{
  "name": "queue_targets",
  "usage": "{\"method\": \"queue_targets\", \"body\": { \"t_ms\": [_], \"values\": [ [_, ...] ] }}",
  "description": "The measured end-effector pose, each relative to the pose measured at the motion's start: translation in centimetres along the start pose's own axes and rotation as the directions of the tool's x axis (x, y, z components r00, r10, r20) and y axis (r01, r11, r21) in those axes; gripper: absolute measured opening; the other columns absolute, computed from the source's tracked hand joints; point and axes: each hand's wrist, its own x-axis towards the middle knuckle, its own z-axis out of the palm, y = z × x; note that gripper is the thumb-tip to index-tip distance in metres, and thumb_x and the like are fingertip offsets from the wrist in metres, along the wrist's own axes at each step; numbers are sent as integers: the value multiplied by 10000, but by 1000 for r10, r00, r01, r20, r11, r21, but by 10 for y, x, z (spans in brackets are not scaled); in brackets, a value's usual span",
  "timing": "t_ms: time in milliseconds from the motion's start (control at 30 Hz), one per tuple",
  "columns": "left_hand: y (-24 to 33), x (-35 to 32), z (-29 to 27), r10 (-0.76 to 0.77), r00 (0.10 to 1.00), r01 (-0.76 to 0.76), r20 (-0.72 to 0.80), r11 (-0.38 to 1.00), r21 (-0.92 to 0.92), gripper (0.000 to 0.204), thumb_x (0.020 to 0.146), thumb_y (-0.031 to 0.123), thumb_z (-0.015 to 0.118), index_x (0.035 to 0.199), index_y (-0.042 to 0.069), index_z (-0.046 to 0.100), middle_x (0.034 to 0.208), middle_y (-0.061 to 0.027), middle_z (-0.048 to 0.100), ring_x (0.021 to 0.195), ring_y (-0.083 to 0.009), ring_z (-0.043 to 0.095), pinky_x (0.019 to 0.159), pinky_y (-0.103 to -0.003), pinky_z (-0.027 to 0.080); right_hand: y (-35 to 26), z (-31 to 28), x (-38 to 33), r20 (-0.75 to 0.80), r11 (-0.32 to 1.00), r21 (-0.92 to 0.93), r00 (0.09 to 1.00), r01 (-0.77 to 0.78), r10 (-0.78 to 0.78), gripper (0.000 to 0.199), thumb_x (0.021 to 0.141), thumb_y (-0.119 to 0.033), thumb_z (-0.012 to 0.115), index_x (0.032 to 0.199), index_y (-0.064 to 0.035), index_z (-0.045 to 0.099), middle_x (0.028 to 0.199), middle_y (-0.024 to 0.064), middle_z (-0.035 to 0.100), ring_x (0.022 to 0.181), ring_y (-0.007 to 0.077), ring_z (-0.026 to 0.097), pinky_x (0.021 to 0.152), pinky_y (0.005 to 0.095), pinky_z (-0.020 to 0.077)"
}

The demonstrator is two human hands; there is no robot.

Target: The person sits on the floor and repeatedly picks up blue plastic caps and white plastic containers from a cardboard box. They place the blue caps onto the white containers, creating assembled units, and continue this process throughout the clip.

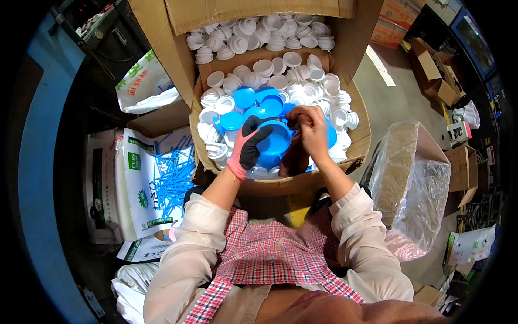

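Note:
My left hand [247, 144], in a pink and black glove, is closed around the rim of a round blue plastic cap [276, 139] with its hollow side up. My bare right hand [312, 128] is at the cap's right side, its fingers curled together; what they pinch, if anything, is hidden. A dark brown patch [295, 158] shows below that hand, its kind unclear. Around and under both hands lie more blue caps, one blue cap [244, 98] among them, on a heap of white stepped plastic caps [279, 82].
A cardboard box [362, 120] holds the heap, with a raised flap [259, 9] at the back. Left, several thin blue plastic sticks [175, 175] lie on a white printed sack [141, 200]. A plastic-lined carton [413, 183] stands at right, with more boxes [436, 70] behind.

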Motion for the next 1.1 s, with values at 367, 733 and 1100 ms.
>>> {"method": "queue_targets", "body": {
  "t_ms": [367,733,1100],
  "values": [
    [-55,-6,-17,147,964,20,-222,790,613,569,853,30,624,1368,-37,391,1359,-176,468,1269,-279,455,1079,-353,338,0,8,-27,355,858,395,916,-327,186,313,908,-243,670,1142,-39,625,1016,42,650,922,108,575,823,278,478],
    [13,25,-58,-287,951,189,114,250,-950,740,833,140,528,1470,12,174,1483,-283,254,1379,-502,242,1062,-748,225,-9,-150,55,-115,905,-422,987,52,-110,300,854,-265,716,1004,-15,646,830,135,684,732,203,648,668,320,497],
    [9,35,-64,-179,983,167,41,777,-607,653,903,325,607,1420,37,333,1440,-239,371,1298,-474,391,1023,-660,346,142,-312,-29,-502,-205,-847,865,-490,10,925,749,-386,781,1470,-75,292,1501,222,291,1378,369,300,1017,519,396]
  ]
}}
